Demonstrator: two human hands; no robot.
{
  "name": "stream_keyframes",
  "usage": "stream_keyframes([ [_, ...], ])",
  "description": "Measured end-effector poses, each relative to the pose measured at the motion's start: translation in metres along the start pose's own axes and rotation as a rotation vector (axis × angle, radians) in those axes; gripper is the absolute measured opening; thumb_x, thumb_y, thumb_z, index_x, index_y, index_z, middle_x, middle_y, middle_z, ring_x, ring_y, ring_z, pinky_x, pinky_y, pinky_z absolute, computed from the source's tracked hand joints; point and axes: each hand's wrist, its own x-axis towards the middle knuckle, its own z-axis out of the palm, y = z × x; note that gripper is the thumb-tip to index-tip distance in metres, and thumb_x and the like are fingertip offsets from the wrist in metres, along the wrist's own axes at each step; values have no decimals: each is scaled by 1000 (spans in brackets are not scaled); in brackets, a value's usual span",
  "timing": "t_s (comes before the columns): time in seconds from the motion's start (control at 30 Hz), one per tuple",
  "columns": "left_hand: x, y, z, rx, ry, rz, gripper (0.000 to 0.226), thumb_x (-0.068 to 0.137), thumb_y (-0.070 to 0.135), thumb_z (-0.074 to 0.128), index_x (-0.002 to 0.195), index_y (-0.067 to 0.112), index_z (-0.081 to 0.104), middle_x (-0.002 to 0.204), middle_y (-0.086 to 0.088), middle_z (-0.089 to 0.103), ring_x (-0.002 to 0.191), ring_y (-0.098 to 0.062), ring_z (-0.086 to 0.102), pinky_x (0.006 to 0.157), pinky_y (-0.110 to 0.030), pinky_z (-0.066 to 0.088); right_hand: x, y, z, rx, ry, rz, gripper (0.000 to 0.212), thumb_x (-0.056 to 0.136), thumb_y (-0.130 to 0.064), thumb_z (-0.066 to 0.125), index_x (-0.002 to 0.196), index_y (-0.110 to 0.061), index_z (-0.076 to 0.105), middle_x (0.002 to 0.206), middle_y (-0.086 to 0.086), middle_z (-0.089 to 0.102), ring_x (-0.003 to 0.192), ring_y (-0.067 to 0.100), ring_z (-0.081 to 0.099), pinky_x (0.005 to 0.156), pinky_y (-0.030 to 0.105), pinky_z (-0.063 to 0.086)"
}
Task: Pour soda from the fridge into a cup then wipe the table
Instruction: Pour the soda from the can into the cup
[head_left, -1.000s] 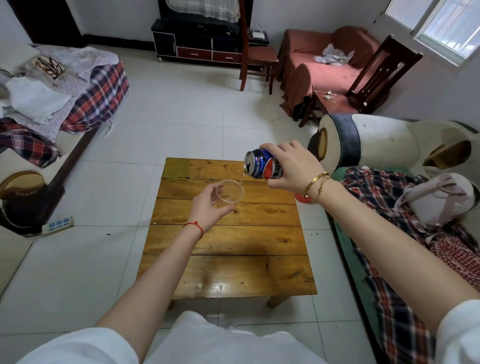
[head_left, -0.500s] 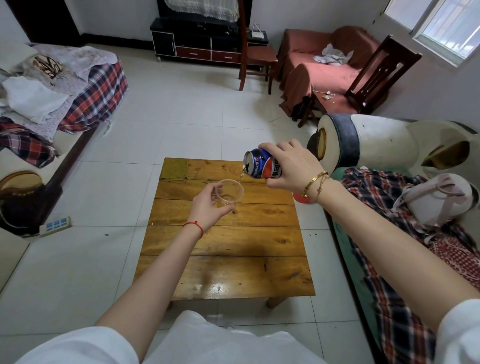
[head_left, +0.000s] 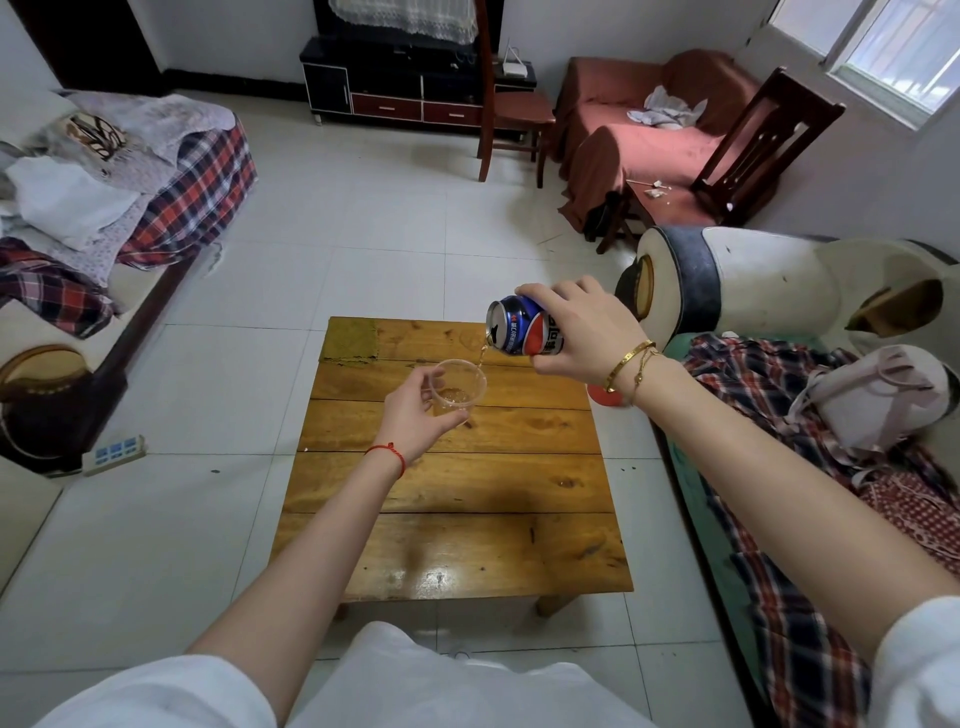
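My right hand (head_left: 587, 330) grips a blue soda can (head_left: 519, 326), tipped on its side with its mouth to the left. A thin brown stream falls from the can into a clear plastic cup (head_left: 460, 387). My left hand (head_left: 413, 413) holds that cup from the left, a little above the wooden table (head_left: 457, 483). A small amount of soda lies in the cup's bottom. A green cloth (head_left: 350, 339) lies flat on the table's far left corner.
A sofa with plaid cloth and a pale bag (head_left: 872, 400) stands to the right of the table. Another covered sofa (head_left: 104, 182) is at the left, with a power strip (head_left: 114, 453) on the floor. Wooden chairs (head_left: 511, 104) and a TV cabinet stand at the back.
Soda keeps running from the can into the cup, and the liquid in the cup has risen slightly. Both hands stay almost where they were.
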Motion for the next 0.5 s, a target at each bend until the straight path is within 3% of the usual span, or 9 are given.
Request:
stream_keyframes([
  [0.5, -3, 1, -1, 6, 5, 14, 73, 74, 21, 84, 136, 13, 49, 137, -8, 57, 124, -22, 55, 104, -33, 46, -2, -4, -5, -10, 11, -4, 75, 78, -47, 65, 144, -28, 33, 123, 4, 56, 110, 23, 47, 85, 32, 46],
])
